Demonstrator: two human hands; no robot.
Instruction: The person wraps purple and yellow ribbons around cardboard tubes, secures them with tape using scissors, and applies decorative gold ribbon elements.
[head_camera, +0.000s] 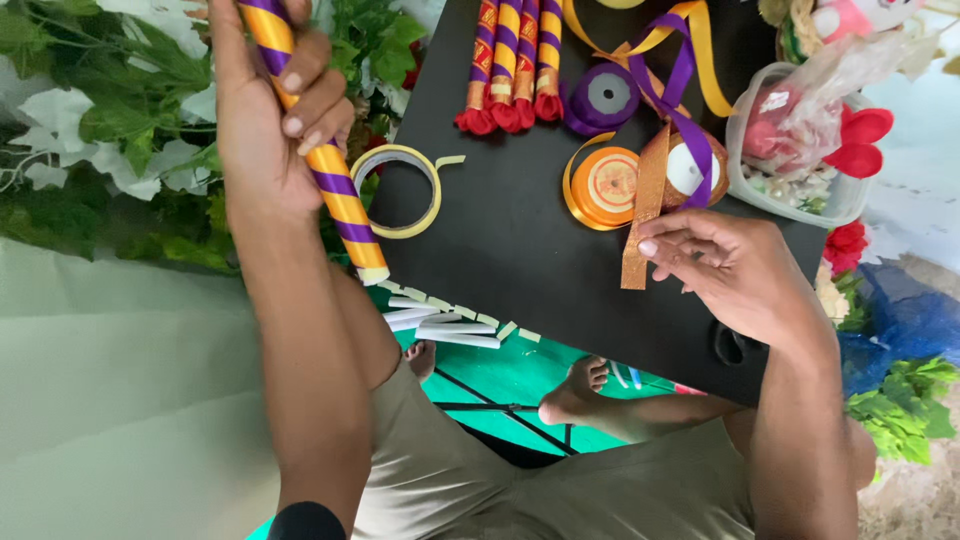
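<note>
— What is the left hand (262, 130) doing up there?

— Its grip is wrapped tight around a stick wound with yellow and purple ribbon (320, 150), fingers curled over the front. The stick slants down from the grip, its pale bare end just over the near edge of the black board (500, 260) that serves as a tabletop. Held at a slant like that, the spiral wrap faces the person and the lower end stays free, I'd judge.

— And the right hand (735, 275)?

— Its grip is narrow, thumb and forefinger pinching the glittery gold ribbon strip (640, 225), which runs up from the fingertips and hangs a short way below them. It looks stiff and grainy, unlike the smooth satin beside it.

— What lies near that grip?

— Just above it, an orange ribbon spool (608, 187) lies flat, beside a spool with purple ribbon (690, 165) looping loosely away. Further up sits a purple spool (603, 97), and four finished wrapped sticks with red tassel ends (510, 60) lie side by side.

— Anything near the left grip?

— A roll of pale tape (400, 190) lies just right of the stick, flat on the board's corner. Below the stick's end, short cut strips of tape (450, 325) are stuck in a row along the board's edge, ready to peel, it seems. Leafy green garlands (110, 110) spread out to the left.
</note>
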